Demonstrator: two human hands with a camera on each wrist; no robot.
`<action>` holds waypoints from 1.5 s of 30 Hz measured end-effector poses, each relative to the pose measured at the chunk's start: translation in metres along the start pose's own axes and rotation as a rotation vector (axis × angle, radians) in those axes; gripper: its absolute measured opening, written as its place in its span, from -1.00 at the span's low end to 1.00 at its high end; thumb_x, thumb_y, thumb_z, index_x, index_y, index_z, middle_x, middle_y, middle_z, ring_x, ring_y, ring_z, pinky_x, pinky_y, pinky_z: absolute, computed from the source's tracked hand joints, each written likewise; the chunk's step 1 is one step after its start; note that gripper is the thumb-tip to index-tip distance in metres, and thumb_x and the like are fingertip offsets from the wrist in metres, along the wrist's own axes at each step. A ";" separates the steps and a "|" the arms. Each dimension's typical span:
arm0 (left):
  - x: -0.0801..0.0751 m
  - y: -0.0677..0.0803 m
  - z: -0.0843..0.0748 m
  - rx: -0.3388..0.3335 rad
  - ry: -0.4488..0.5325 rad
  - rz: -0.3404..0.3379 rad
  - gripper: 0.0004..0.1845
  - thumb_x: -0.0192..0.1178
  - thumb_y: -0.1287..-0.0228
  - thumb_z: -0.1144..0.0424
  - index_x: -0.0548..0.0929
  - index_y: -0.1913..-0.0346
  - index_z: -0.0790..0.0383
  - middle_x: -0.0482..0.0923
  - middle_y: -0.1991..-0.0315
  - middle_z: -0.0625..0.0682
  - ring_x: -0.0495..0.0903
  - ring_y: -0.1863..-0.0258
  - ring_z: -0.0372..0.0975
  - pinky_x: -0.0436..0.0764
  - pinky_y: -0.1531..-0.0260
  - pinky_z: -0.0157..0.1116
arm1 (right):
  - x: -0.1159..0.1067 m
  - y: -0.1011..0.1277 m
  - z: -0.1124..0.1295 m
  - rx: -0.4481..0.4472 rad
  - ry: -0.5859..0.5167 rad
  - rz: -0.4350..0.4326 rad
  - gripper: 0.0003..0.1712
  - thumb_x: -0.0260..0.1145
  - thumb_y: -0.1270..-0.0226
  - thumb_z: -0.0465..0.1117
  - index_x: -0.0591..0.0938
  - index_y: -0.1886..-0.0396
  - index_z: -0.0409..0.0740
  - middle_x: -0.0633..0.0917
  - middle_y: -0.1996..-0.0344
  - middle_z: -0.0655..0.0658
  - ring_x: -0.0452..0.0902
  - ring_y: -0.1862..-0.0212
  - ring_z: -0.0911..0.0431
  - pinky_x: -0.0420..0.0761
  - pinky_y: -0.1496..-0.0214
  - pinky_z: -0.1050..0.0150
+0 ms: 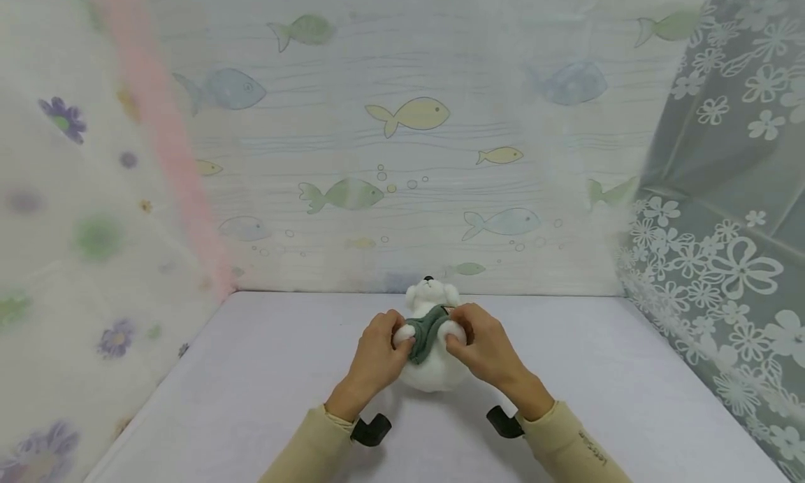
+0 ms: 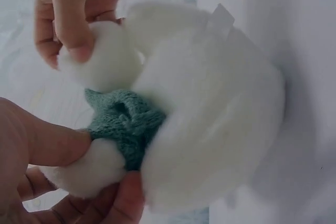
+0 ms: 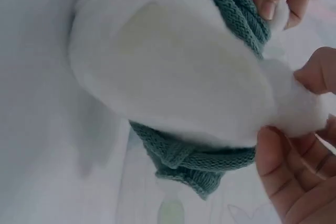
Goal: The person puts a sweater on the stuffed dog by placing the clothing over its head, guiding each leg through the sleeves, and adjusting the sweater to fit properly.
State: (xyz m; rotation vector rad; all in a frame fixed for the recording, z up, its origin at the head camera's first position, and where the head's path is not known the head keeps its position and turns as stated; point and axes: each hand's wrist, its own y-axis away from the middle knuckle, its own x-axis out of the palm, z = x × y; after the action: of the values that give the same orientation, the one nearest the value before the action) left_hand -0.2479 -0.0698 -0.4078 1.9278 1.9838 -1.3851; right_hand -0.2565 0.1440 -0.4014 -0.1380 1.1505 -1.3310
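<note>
Nearest the tabletop's (image 1: 251,399) front edge, two beige sleeves lead to the hands. The left hand (image 1: 376,357) pinches one round white paw of the plush bear (image 1: 434,371), thumb and fingers curled on it; the right hand (image 1: 481,350) pinches the other paw likewise. The bear lies between both grips, equally near each, its long axis running from the front edge toward the far edge, head pointing away. Its fleece is soft, fluffy and rounded. A teal knitted scarf (image 1: 424,333), ribbed and stretchy, wraps the neck between the paws. Beyond stands a fish-printed backdrop (image 1: 409,112).
</note>
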 end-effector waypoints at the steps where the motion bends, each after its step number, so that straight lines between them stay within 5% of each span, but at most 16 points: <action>1: 0.000 0.001 0.000 -0.003 -0.008 0.003 -0.78 0.35 -0.10 0.39 0.46 0.35 0.17 0.36 0.45 -0.05 0.38 0.43 -0.27 0.45 0.41 -0.31 | 0.001 0.001 0.000 0.013 0.005 0.014 -0.71 0.37 -0.09 -0.35 0.56 0.15 -0.17 0.55 0.35 0.04 0.44 0.45 0.21 0.51 0.46 0.38; 8: 0.000 0.006 -0.005 -0.001 -0.029 0.025 -0.76 0.33 -0.12 0.40 0.46 0.25 0.17 0.35 0.43 -0.03 0.37 0.45 -0.26 0.44 0.44 -0.32 | 0.003 0.009 -0.004 0.104 0.018 0.085 -0.62 0.45 -0.06 -0.28 0.58 0.09 -0.12 0.50 0.29 0.02 0.45 0.36 0.23 0.58 0.36 0.35; 16: 0.002 0.014 -0.013 -0.030 0.004 0.093 -0.75 0.31 -0.17 0.37 0.44 0.19 0.17 0.35 0.43 -0.01 0.34 0.48 -0.27 0.40 0.52 -0.35 | -0.003 0.013 -0.007 -0.044 -0.053 -0.039 -0.63 0.38 0.04 -0.46 0.60 0.18 -0.10 0.49 0.26 0.02 0.46 0.28 0.20 0.56 0.29 0.33; 21: 0.006 0.017 -0.015 -0.057 0.009 0.198 -0.76 0.32 -0.19 0.29 0.46 0.19 0.19 0.40 0.39 0.00 0.40 0.41 -0.23 0.44 0.44 -0.33 | -0.001 0.016 -0.008 -0.052 -0.057 0.018 -0.59 0.37 0.06 -0.48 0.59 0.20 -0.02 0.46 0.25 0.08 0.40 0.27 0.22 0.53 0.28 0.32; 28: 0.009 0.019 -0.021 0.106 0.084 0.148 -0.64 0.34 -0.19 0.31 0.53 -0.04 0.25 0.54 0.23 0.01 0.56 0.25 -0.17 0.61 0.27 -0.17 | 0.006 0.020 -0.003 -0.072 -0.104 0.146 -0.62 0.46 -0.04 -0.36 0.57 0.13 -0.07 0.49 0.26 0.06 0.44 0.26 0.21 0.56 0.24 0.31; 39: 0.012 0.023 -0.025 0.141 -0.010 0.103 -0.73 0.36 -0.15 0.33 0.57 0.10 0.15 0.49 0.28 -0.10 0.48 0.31 -0.27 0.52 0.32 -0.33 | -0.011 0.018 -0.002 0.229 -0.452 0.290 -0.47 0.31 -0.28 -0.31 0.36 -0.21 -0.28 0.45 -0.07 -0.30 0.59 0.13 -0.02 0.61 0.16 0.22; 45: 0.014 0.024 -0.028 0.151 -0.027 0.095 -0.78 0.35 -0.12 0.40 0.57 0.22 0.11 0.49 0.33 -0.11 0.48 0.34 -0.28 0.50 0.35 -0.34 | -0.025 0.012 0.013 0.311 -0.408 0.221 -0.55 0.21 -0.33 -0.37 0.37 -0.18 -0.37 0.43 -0.12 -0.35 0.60 0.23 -0.01 0.56 0.22 0.25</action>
State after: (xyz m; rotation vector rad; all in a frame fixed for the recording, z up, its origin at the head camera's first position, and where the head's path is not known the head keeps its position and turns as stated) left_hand -0.2161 -0.0464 -0.4119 2.0231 1.7983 -1.5683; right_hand -0.2342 0.1614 -0.3890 -0.0489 0.5892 -1.1989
